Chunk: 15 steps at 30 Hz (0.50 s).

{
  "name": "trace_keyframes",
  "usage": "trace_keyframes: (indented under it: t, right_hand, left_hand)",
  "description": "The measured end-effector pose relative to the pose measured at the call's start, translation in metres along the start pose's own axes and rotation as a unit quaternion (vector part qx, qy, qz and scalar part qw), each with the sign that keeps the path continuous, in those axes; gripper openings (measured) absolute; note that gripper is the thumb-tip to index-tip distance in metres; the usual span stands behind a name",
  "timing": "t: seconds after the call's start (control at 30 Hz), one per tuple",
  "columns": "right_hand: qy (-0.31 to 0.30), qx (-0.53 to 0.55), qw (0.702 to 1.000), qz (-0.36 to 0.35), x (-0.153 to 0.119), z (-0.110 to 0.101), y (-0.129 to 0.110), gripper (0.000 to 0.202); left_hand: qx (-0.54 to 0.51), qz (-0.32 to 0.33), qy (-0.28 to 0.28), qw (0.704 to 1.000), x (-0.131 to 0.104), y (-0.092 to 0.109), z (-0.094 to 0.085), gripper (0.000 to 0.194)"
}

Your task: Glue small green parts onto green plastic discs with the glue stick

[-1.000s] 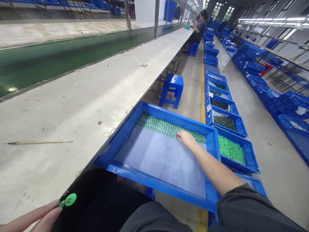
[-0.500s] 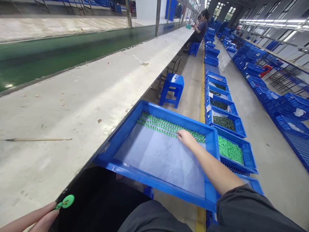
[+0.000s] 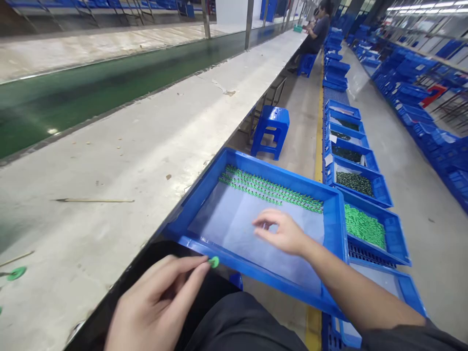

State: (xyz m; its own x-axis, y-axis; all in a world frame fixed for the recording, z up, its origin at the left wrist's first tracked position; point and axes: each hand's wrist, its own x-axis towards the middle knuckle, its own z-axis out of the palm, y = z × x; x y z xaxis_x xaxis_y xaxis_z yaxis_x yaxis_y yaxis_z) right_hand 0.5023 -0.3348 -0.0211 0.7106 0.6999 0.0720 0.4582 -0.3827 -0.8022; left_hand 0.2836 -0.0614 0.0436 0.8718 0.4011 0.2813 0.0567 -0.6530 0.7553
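Note:
My left hand [image 3: 161, 292] pinches a small green disc-shaped piece [image 3: 214, 262] between thumb and index finger, just off the tray's near rim. Over the blue tray [image 3: 252, 280], my right hand [image 3: 281, 231] hangs with fingers curved and a gap between them and the thumb. Nothing shows in that hand, though motion blurs it slightly. Rows of small green pieces [image 3: 270, 187] stand along the tray's far side on a pale liner sheet [image 3: 219, 217].
A thin brush [image 3: 95, 200] and another green disc [image 3: 16, 273] lie on the worn white bench [image 3: 146, 146]. Blue crates line the right, one holding bright green pieces [image 3: 363, 226]. A blue stool [image 3: 272, 129] stands beyond the tray; a person [image 3: 318, 31] sits farther along.
My right hand has drawn back from the row of pieces toward me, its fingers parting. My left hand has come up and right, bringing the green piece near the tray. The view has shifted left.

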Motion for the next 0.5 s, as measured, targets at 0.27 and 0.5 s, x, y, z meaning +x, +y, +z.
trace_keyframes:
  t: [0.27, 0.5]
  right_hand:
    - [0.024, 0.112, 0.99, -0.082, -0.018, 0.044, -0.067, 0.02]
    - [0.055, 0.122, 0.991, 0.022, -0.02, 0.053, -0.032, 0.021]
  left_hand:
    - [-0.024, 0.11, -0.035, 0.993, 0.022, 0.032, 0.045, 0.022]
    - [0.041, 0.159, -0.025, 0.986, 0.022, 0.02, 0.059, 0.028]
